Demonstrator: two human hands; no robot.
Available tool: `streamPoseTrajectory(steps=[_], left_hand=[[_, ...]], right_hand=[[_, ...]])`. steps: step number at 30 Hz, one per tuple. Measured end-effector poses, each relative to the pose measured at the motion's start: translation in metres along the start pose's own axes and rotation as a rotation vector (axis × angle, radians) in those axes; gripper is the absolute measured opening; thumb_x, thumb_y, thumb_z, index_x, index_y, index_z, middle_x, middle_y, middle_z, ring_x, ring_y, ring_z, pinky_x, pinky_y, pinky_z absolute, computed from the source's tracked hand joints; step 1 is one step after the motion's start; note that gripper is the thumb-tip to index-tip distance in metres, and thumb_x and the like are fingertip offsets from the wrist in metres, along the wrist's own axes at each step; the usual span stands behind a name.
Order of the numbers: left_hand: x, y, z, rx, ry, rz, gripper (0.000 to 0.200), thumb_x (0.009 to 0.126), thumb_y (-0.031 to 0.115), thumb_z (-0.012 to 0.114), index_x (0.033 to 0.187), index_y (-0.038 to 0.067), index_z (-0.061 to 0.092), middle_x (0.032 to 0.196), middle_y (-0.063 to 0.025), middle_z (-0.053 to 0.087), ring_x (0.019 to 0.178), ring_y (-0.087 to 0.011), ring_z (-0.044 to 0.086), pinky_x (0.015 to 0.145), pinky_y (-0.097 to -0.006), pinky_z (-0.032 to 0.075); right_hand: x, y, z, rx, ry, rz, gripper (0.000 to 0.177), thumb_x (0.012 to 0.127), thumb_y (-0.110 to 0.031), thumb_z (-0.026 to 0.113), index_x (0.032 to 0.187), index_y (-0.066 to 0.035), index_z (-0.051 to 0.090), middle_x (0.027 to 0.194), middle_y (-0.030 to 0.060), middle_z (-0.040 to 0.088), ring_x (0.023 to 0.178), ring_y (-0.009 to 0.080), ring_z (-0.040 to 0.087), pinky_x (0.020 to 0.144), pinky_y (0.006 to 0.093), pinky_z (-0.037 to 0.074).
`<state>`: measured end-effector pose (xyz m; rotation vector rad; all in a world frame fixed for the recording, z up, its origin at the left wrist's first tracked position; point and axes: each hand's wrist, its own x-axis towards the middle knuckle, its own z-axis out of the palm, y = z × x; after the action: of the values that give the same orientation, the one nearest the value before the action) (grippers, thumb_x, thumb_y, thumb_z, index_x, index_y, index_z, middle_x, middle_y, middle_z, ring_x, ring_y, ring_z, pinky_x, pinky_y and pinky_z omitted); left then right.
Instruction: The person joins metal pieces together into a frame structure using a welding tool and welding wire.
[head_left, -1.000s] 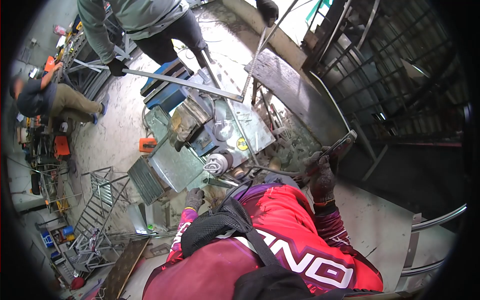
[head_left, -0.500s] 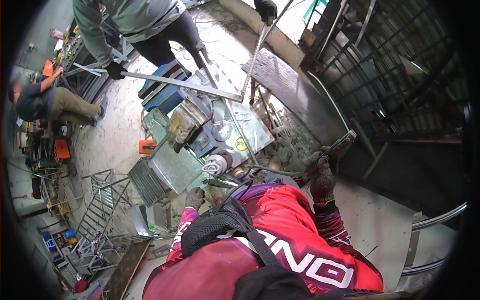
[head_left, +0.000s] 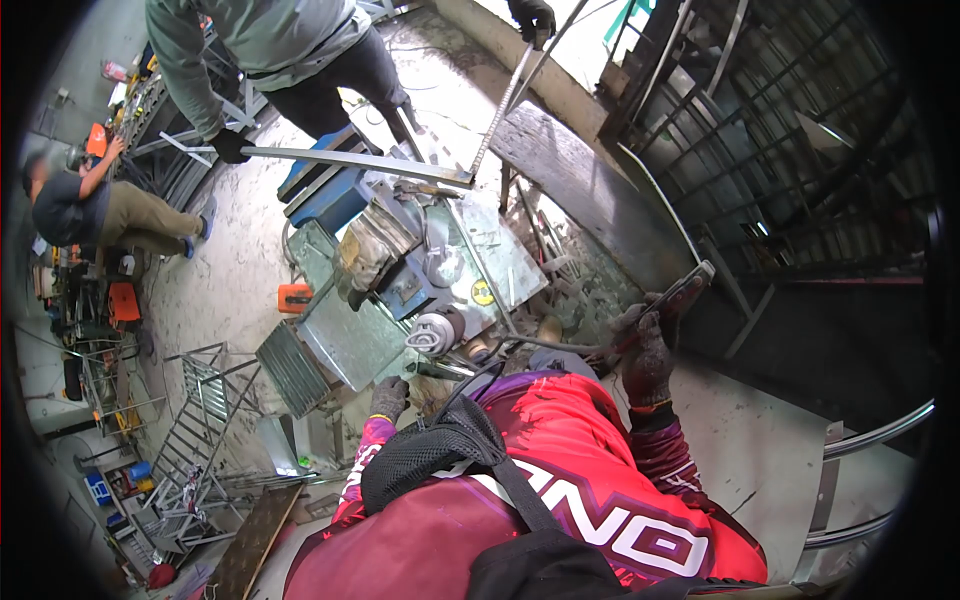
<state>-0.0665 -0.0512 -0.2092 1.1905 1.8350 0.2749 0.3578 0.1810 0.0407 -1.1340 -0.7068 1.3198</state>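
Right hand (head_left: 646,365), gloved: we see the fingers closed around a dark clamp (head_left: 685,289); the palm side is hidden. A thin rod (head_left: 661,196) reaches out past these fingertips. Left hand (head_left: 388,397), gloved: fingers curled, but we cannot tell whether they grip anything; just beside it, a black bag (head_left: 435,455) hides part of the sleeve (head_left: 366,450). Between the two hands' fingers, slightly ahead, we find a pale rounded object (head_left: 432,333), hard to make out. Well beyond, a co-worker (head_left: 270,35), cut off at the top edge, holds a metal bar (head_left: 360,163). Far off, leftward of our fingers, a second person (head_left: 75,205), head blurred.
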Motion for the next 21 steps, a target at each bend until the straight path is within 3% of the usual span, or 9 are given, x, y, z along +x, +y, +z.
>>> streamPoseTrajectory(steps=[3, 6, 9, 21], left_hand=[[0.000, 0.017, -0.006, -0.020, 0.018, -0.038, 0.033, 0.089, 0.025, 0.057, 0.107, -0.002, 0.065, 0.085, -0.0136, 0.068, 0.066, -0.0218, 0.066, 0.058, -0.0350, 0.056], [-0.002, 0.032, -0.012, -0.159, 0.042, -0.238, 0.032, 0.089, 0.025, 0.056, 0.105, -0.001, 0.065, 0.083, -0.0135, 0.068, 0.066, -0.0216, 0.066, 0.059, -0.0346, 0.056], [-0.001, 0.025, -0.010, -0.013, 0.023, -0.081, 0.033, 0.089, 0.025, 0.057, 0.107, -0.002, 0.065, 0.083, -0.0133, 0.068, 0.066, -0.0215, 0.066, 0.059, -0.0342, 0.056], [0.006, -0.002, 0.005, 0.105, 0.045, 0.022, 0.034, 0.088, 0.025, 0.058, 0.107, -0.002, 0.066, 0.087, -0.0151, 0.070, 0.072, -0.0229, 0.068, 0.063, -0.0351, 0.057]], right_hand=[[0.001, 0.000, 0.001, 0.021, -0.026, 0.010, 0.033, 0.097, -0.022, 0.058, 0.126, -0.008, 0.050, 0.092, 0.0054, 0.062, 0.080, 0.0187, 0.062, 0.071, 0.0318, 0.051], [0.001, 0.000, 0.002, 0.042, -0.022, 0.013, 0.033, 0.096, -0.021, 0.059, 0.126, -0.008, 0.049, 0.092, 0.0052, 0.061, 0.080, 0.0186, 0.061, 0.072, 0.0323, 0.051], [0.001, -0.003, 0.004, 0.013, -0.037, 0.014, 0.033, 0.096, -0.020, 0.059, 0.126, -0.008, 0.049, 0.092, 0.0051, 0.061, 0.080, 0.0188, 0.061, 0.073, 0.0332, 0.051], [0.002, -0.004, 0.011, 0.009, -0.036, 0.009, 0.032, 0.097, -0.021, 0.059, 0.125, -0.008, 0.049, 0.090, 0.0048, 0.060, 0.077, 0.0172, 0.060, 0.063, 0.0296, 0.048]])
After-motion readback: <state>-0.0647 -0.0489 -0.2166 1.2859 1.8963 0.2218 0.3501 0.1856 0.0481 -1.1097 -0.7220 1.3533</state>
